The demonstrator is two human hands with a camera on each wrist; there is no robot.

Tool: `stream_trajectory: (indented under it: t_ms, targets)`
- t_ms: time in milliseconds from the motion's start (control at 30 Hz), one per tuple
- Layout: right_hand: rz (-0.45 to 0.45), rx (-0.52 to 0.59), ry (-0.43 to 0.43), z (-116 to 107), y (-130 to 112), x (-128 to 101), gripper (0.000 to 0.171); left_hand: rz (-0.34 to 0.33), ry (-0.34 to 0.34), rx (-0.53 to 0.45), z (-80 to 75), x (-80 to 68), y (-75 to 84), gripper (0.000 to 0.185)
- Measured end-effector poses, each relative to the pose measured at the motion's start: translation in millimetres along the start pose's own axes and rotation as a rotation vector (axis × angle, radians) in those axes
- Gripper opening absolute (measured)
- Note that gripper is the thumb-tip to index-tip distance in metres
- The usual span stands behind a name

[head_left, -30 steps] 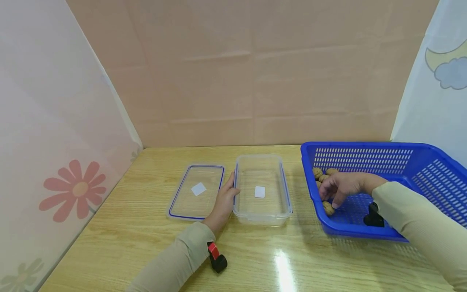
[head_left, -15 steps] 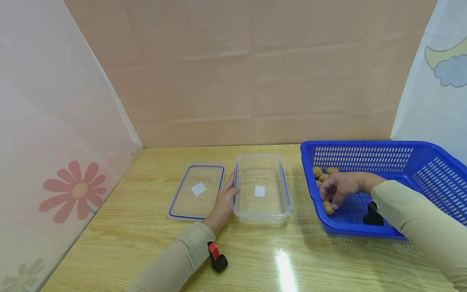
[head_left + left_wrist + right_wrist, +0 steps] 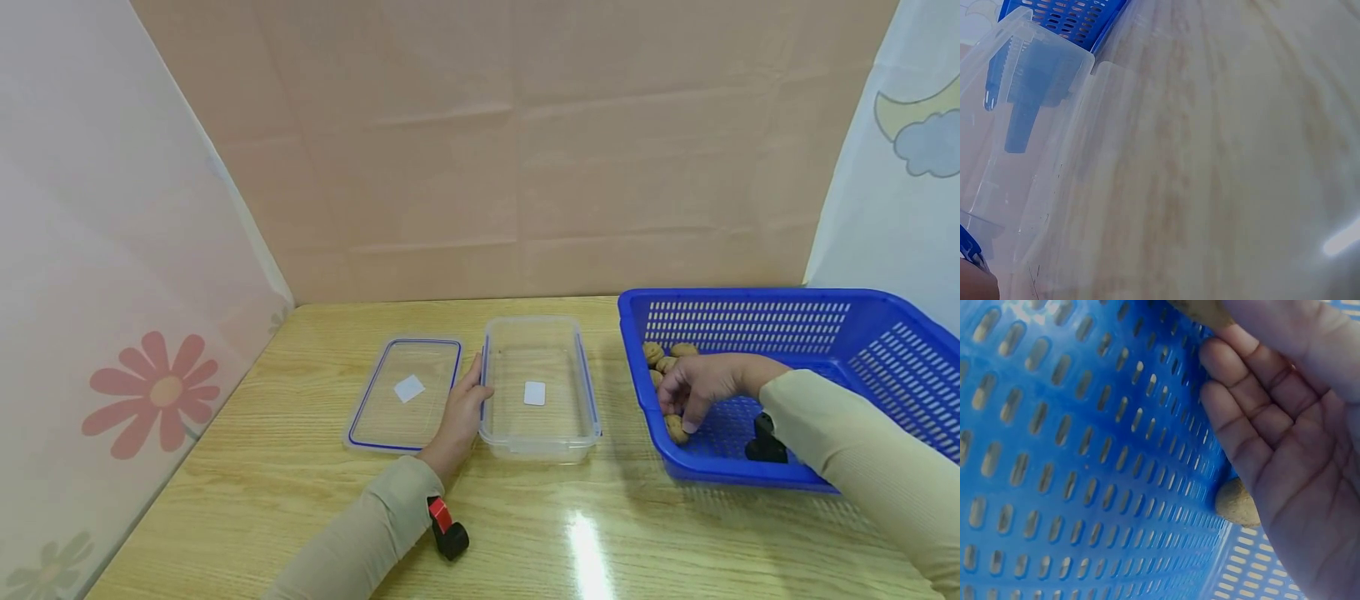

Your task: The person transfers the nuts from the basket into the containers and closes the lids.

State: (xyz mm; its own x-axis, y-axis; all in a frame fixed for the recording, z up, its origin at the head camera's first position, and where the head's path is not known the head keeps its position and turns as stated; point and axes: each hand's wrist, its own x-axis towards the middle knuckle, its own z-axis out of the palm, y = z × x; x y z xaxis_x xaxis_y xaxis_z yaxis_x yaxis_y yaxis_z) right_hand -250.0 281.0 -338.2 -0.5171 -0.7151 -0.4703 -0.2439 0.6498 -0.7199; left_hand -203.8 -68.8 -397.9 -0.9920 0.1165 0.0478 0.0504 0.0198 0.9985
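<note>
No shift: walnuts (image 3: 663,358) in blue basket (image 3: 862,325), clear box (image 3: 536,442) bare.

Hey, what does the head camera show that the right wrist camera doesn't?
Only the head view shows the left hand resting against the clear container, the lid lying beside it, the wooden table and the cluster of walnuts at the basket's back corner. Only the right wrist view shows the palm and loosely bent fingers close up. Both show the right hand, the blue basket and walnuts touching the hand.
</note>
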Motion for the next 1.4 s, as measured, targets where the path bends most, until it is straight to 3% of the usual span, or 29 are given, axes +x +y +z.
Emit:
stream_trajectory:
  t_ms: [467,800,1033,1400]
  targets:
    - [0.067,-0.045,0.004,-2,-2,3,0.025,0.008,-0.006,0.026,-2.0,0.5,-1.1,0.060]
    - [0.007,-0.013,-0.014,-4,-4,2,0.026,-0.015,0.009,0.029,-2.3,-0.8,1.0,0.059]
    - [0.004,-0.007,0.052,-7,-6,-4,0.029,-0.003,-0.001,0.029,-2.6,-2.1,1.1,0.058]
    - [-0.103,0.029,0.102,-17,-8,-17,0.037,0.012,-0.025,0.054,-2.0,-3.0,-0.4,0.058]
